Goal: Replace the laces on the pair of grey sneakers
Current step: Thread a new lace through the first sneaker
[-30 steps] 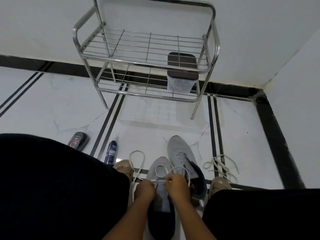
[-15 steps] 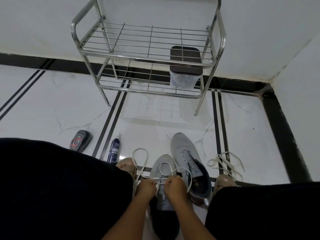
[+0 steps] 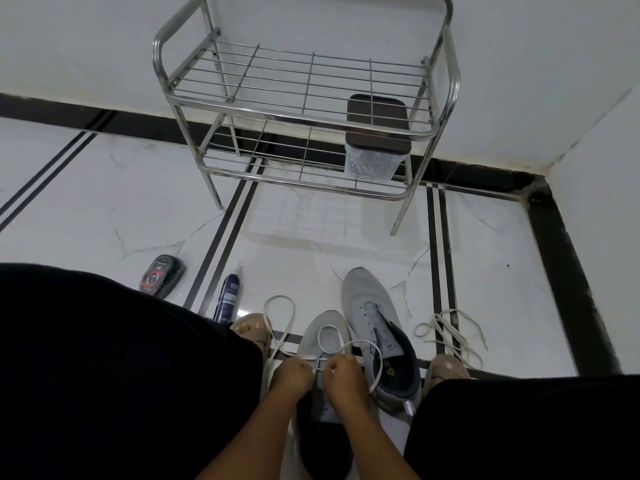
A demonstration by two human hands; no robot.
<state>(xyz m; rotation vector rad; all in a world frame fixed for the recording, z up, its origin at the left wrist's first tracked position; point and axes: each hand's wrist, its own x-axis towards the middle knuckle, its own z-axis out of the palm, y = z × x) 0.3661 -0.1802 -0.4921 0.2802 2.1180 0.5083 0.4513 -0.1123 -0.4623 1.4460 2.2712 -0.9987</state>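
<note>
the grey mesh sneaker i'm lacing sits on the white marble floor at six o'clock, between my knees. over the last second my left hand and right hand have closed in on its lowest eyelets, so i judge the threading has only begun. both hands' fingers are curled, pinching the flat white lace, which loops over the toe. the second grey sneaker, unlaced, lies touching at one o'clock; a loose off-white lace lies at three o'clock.
</note>
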